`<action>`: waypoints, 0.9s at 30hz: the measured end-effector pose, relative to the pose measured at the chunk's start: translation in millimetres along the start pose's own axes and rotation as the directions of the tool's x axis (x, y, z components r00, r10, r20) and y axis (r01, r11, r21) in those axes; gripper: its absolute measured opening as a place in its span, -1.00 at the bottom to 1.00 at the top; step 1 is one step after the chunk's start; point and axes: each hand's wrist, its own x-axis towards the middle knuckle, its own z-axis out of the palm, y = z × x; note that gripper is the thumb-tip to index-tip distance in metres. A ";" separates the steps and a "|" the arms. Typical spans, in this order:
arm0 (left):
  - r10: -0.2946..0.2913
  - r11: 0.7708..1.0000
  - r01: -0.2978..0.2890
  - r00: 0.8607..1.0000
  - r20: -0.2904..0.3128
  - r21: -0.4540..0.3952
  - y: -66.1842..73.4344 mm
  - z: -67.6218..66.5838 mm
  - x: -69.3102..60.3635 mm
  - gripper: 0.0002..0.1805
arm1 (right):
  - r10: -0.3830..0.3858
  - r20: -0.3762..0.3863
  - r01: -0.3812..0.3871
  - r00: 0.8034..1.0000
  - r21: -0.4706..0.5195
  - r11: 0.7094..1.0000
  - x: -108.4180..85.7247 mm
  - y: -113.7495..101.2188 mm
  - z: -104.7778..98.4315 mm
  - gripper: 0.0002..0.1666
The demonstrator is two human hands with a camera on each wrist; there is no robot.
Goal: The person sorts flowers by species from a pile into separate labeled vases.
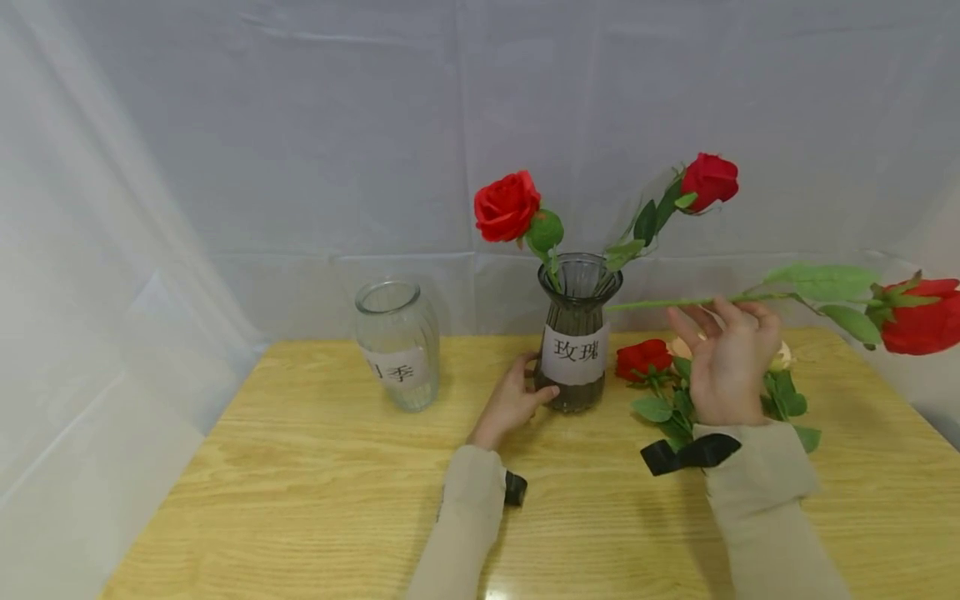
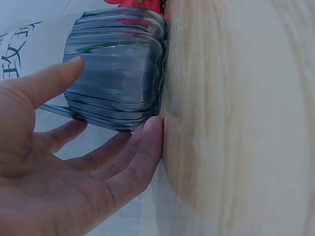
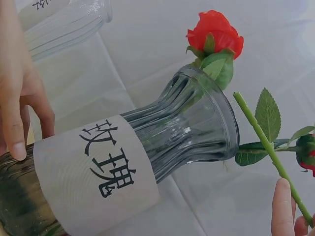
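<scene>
The dark glass vase (image 1: 573,317) with a paper label stands on the table, a red rose (image 1: 507,206) and another red rose (image 1: 708,182) leaning out of it. My left hand (image 1: 513,404) grips its lower part, thumb in front and fingers around the side; the left wrist view shows these fingers (image 2: 142,147) at its base. My right hand (image 1: 731,358) holds a third rose (image 1: 921,315) by its green stem, the bloom pointing right. In the right wrist view the cut stem end (image 3: 238,95) is outside the vase, near its rim (image 3: 231,123).
A clear glass vase (image 1: 399,350) with a label stands left of the dark one. A red rose (image 1: 643,358) and leafy stems (image 1: 783,396) lie on the wooden table (image 1: 300,492), partly behind my right hand. White cloth (image 1: 337,125) hangs behind.
</scene>
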 end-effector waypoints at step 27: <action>0.001 1.000 0.000 1.000 -0.006 0.014 1.3 0.6 -1.5 -0.28 | -0.292 0.178 0.321 0.940 -0.165 0.933 -5.3 16.4 25.1 -0.73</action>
